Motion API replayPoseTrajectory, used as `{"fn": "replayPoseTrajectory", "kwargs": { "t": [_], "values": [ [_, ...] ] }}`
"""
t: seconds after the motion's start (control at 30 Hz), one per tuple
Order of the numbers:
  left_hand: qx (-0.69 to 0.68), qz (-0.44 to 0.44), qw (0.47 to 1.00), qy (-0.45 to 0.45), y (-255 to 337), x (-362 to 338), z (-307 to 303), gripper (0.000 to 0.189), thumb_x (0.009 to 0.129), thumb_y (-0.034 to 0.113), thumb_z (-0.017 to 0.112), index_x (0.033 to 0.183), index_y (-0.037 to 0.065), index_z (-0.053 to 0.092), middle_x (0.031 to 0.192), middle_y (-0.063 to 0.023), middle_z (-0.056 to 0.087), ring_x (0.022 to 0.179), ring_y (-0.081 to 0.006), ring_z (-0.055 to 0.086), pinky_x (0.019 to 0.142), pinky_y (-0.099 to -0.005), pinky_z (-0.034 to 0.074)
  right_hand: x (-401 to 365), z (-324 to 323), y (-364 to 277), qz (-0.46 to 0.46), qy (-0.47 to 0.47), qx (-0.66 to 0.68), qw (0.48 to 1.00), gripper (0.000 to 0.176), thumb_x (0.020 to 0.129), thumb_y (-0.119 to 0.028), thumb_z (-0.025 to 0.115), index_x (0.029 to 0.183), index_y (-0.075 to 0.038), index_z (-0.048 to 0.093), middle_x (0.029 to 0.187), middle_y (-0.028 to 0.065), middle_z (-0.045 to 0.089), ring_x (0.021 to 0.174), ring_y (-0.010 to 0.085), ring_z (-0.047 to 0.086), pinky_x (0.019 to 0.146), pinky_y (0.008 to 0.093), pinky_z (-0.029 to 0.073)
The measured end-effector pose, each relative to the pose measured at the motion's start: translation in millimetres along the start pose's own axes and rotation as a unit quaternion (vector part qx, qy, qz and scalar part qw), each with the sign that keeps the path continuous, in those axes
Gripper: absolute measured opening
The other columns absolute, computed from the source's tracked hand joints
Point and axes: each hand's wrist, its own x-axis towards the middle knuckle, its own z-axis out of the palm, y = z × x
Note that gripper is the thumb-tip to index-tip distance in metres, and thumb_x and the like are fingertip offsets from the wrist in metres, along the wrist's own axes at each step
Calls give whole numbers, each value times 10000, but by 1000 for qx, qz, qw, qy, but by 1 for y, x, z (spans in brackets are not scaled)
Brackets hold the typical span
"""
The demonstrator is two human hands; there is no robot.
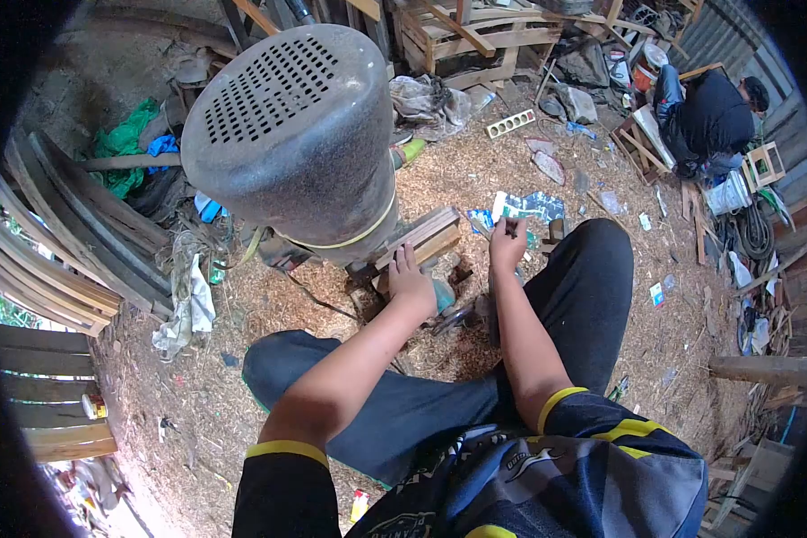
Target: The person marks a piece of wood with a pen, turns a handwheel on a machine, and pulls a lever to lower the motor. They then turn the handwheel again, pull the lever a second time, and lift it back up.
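My left hand (410,283) lies with its fingers stretched out on the near end of some wooden strips (438,235), which are stacked side by side in front of me. To the right, my right hand (508,246) is closed, its fingers curled together near a small dark part. What it holds, if anything, is too small to make out. Below and between my hands is a metal tool or machine part (457,314), partly hidden by my left hand and legs. A large dark metal drum with a perforated top (287,134) stands just beyond my left hand.
Wood shavings (197,394) cover the ground around me. Curved boards (90,215) lean at the left. Wooden crates (475,45) stand at the back. Another person in dark clothes (713,112) is bent over at the upper right. A cable (300,291) runs beside the drum.
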Motion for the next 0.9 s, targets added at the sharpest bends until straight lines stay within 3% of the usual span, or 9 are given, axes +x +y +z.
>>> {"fn": "replayPoseTrajectory", "kwargs": {
  "t": [0.07, 0.2, 0.3, 0.43, 0.6, 0.73, 0.77, 0.83, 0.9],
  "values": [
    [11, 2, 1000, 16, 6, 3, -4, 1232, 689, 530, 869, 1628, 135, 176, 1659, -312, -44, 1550, -447, 64, 1249, -496, 131, -9, 3, 8, 1, -18, -10, 1000, 142, 891, -114, 712, 954, -9, 640, 823, 133, 706, 758, 216, 687, 728, 360, 536],
    [-57, 10, 994, 96, 7, 17, -6, 1467, 627, 488, 918, 1621, 130, -99, 1642, -344, -52, 1541, -478, 43, 1245, -517, 141, -21, 0, 0, 1, -128, -39, 991, 200, 870, -107, 719, 1032, 7, 690, 883, 135, 734, 796, 207, 708, 760, 335, 552],
    [-142, -22, 987, 69, 8, 20, -12, 1464, 628, 490, 918, 1623, 133, -95, 1635, -358, -63, 1535, -497, 18, 1246, -520, 126, -17, -16, 3, 15, -128, -21, 991, 190, 867, -102, 718, 1021, 8, 700, 862, 136, 735, 794, 211, 716, 755, 334, 556],
    [-58, -19, 997, -40, 22, 9, -28, 1427, 655, 622, 843, 1627, 126, -77, 1608, -388, -154, 1525, -515, -72, 1243, -548, 83, -7, -45, 15, -2, -93, -42, 995, 199, 861, -116, 730, 1010, 13, 713, 875, 143, 741, 800, 212, 719, 758, 337, 558],
    [-193, 164, 940, -229, 45, 30, -42, 1215, 640, 647, 831, 1605, 149, 285, 1665, -228, 190, 1527, -415, 209, 1202, -613, 165, 11, -58, 51, 45, -105, -90, 989, 287, 894, -258, 721, 794, 11, 718, 681, 95, 697, 619, 193, 661, 615, 370, 519],
    [-6, 114, 985, -127, 70, -6, -64, 1040, 678, 634, 827, 1528, 163, 458, 1620, -180, 351, 1504, -339, 322, 1176, -632, 232, 17, -73, 69, 84, -270, -168, 944, 334, 914, -283, 676, 744, 3, 679, 648, 69, 651, 573, 161, 591, 550, 351, 469],
    [58, 97, 991, -69, 74, -8, -64, 1006, 679, 629, 830, 1506, 164, 494, 1609, -175, 375, 1505, -314, 329, 1172, -633, 243, 15, -76, 77, 114, -335, -175, 919, 340, 911, -297, 670, 763, 9, 685, 667, 76, 660, 584, 166, 597, 557, 353, 473],
    [11, 52, 990, -134, 73, 11, -66, 955, 670, 534, 874, 1471, 133, 541, 1645, -167, 309, 1502, -360, 318, 1173, -633, 231, 10, -82, 91, 171, -458, -186, 852, 361, 905, -324, 657, 801, 19, 697, 704, 89, 677, 607, 175, 610, 573, 358, 482],
    [-55, 33, 983, -172, 65, 38, -60, 958, 661, 509, 886, 1459, 103, 547, 1665, -214, 217, 1521, -393, 255, 1203, -584, 209, 2, -95, 93, 69, -517, -336, 785, 505, 862, -421, 625, 1047, 36, 730, 973, 230, 738, 904, 309, 712, 797, 415, 543]
  ]
}}
